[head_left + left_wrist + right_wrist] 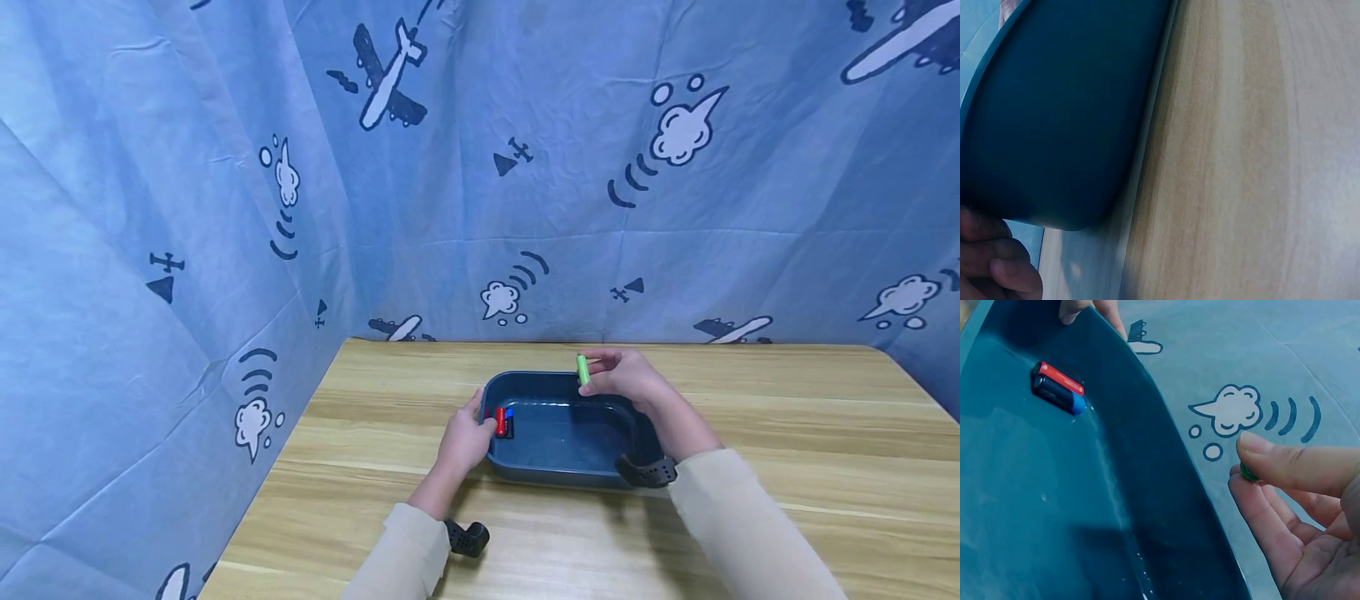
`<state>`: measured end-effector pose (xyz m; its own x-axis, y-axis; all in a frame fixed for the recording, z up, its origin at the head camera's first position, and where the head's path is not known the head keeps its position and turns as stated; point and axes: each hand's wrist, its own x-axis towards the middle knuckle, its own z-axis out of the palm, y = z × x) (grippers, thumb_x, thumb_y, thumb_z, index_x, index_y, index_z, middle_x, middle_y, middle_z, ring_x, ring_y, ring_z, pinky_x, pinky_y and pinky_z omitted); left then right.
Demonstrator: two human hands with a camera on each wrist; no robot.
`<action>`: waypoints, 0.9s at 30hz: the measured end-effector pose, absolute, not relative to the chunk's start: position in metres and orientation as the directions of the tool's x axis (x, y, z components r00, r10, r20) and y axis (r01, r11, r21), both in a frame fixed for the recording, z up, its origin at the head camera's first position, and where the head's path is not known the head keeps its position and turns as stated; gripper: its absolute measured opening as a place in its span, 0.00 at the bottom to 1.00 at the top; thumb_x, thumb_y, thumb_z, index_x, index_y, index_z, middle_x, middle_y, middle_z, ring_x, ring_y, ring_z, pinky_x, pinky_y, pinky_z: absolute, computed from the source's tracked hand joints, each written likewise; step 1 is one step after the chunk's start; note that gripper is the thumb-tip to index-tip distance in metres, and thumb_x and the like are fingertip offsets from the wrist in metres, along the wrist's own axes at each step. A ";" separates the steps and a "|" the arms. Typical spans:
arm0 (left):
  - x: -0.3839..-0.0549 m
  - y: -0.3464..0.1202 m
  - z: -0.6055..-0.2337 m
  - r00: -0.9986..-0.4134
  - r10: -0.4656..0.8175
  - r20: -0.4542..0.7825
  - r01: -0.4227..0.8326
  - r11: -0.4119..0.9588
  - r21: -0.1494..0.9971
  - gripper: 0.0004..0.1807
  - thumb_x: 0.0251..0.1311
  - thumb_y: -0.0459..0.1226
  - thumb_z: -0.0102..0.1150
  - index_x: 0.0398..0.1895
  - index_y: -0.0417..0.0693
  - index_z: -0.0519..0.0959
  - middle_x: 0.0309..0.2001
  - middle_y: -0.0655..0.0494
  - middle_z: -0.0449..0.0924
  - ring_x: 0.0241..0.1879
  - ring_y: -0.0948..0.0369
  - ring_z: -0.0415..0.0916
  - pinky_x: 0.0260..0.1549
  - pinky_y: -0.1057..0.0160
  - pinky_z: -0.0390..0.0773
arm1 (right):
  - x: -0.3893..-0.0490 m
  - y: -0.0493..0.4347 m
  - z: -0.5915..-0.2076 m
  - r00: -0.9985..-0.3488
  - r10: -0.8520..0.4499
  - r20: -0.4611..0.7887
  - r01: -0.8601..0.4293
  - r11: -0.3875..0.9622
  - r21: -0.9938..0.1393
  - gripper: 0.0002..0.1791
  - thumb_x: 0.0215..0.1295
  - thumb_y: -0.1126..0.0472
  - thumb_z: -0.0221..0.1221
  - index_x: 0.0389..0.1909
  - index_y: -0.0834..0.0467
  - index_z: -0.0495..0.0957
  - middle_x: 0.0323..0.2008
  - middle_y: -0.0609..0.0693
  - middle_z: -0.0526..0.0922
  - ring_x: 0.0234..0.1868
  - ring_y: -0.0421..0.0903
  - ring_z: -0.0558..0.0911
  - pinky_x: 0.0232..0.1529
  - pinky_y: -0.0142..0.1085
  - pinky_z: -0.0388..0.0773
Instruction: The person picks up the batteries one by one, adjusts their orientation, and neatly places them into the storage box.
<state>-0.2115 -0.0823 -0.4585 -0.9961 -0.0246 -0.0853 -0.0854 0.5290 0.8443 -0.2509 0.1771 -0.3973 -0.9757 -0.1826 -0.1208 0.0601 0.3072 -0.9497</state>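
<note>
The right hand (624, 377) pinches a green cylinder (582, 370) (mostly hidden, right-wrist view).

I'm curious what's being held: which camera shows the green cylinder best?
The head view: the green cylinder shows most of its length there, in the right hand. The right wrist view shows only a small green bit; the left wrist view shows none.

My left hand (467, 437) grips nearer the tabletop's (360, 467) left edge; my right hand (628, 377) pinches, thumb against fingertips, towards its far edge.
</note>
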 end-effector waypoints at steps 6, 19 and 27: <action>-0.211 -0.083 -0.459 -0.996 -0.029 -0.083 -0.085 0.529 0.844 0.31 0.62 0.36 0.50 0.70 0.50 0.59 0.34 0.46 0.76 0.11 0.61 0.61 0.17 0.68 0.67 | -0.253 0.170 -0.398 -0.969 -0.197 -0.148 0.097 0.246 -0.964 0.36 0.45 0.73 0.67 0.58 0.71 0.66 0.41 0.60 0.73 0.34 0.44 0.78 0.37 0.36 0.79; -0.211 -0.082 -0.459 -0.994 -0.031 -0.100 -0.102 0.520 0.848 0.31 0.62 0.36 0.51 0.70 0.52 0.58 0.23 0.50 0.69 0.12 0.60 0.63 0.17 0.69 0.68 | -0.258 0.154 -0.404 -0.959 -0.213 -0.187 0.158 0.146 -0.977 0.36 0.44 0.78 0.64 0.58 0.72 0.63 0.37 0.58 0.71 0.31 0.45 0.79 0.37 0.39 0.80; -0.212 -0.082 -0.458 -0.995 -0.039 -0.089 -0.096 0.530 0.842 0.31 0.62 0.36 0.51 0.70 0.52 0.59 0.34 0.46 0.76 0.12 0.60 0.63 0.17 0.69 0.68 | -0.260 0.145 -0.407 -0.953 -0.210 -0.219 0.191 0.145 -0.971 0.35 0.45 0.78 0.65 0.57 0.71 0.65 0.38 0.60 0.72 0.31 0.45 0.80 0.39 0.41 0.79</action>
